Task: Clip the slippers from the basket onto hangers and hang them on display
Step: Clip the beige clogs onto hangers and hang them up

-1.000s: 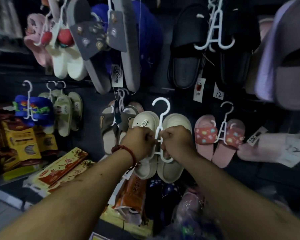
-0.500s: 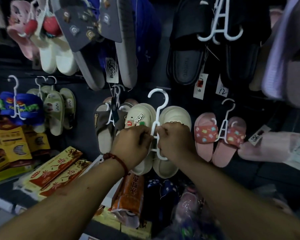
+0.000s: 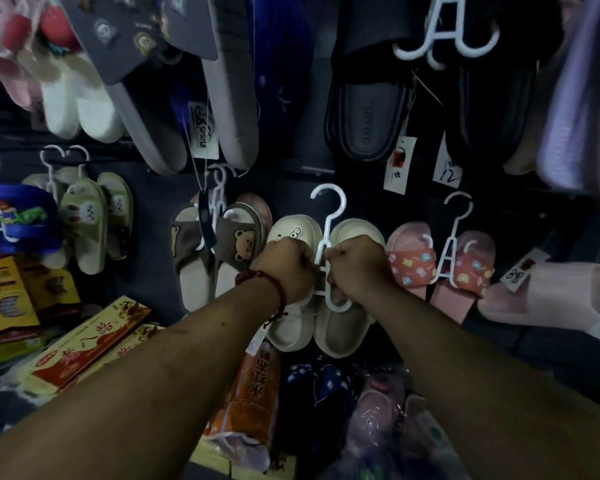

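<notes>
A pair of cream slippers hangs against the dark display wall: the left slipper [image 3: 290,327] and the right slipper [image 3: 343,336] sit side by side on a white plastic hanger [image 3: 328,216] whose hook points up between them. My left hand [image 3: 284,268], with a red cord at the wrist, grips the left slipper's strap next to the hanger stem. My right hand [image 3: 359,265] grips the right slipper's strap and the hanger's lower part. The clips are hidden under my fingers.
Other pairs hang around: brown bear slippers [image 3: 222,244] to the left, pink patterned slippers [image 3: 444,268] to the right, green ones [image 3: 90,220] far left, black slides [image 3: 368,109] above. Boxed goods [image 3: 84,351] and bagged slippers [image 3: 381,420] lie below.
Both hands stay on the cream pair and hanger. The view has tilted slightly, so the wall display sits a bit differently in frame; the left fist has closed tighter over the strap.
</notes>
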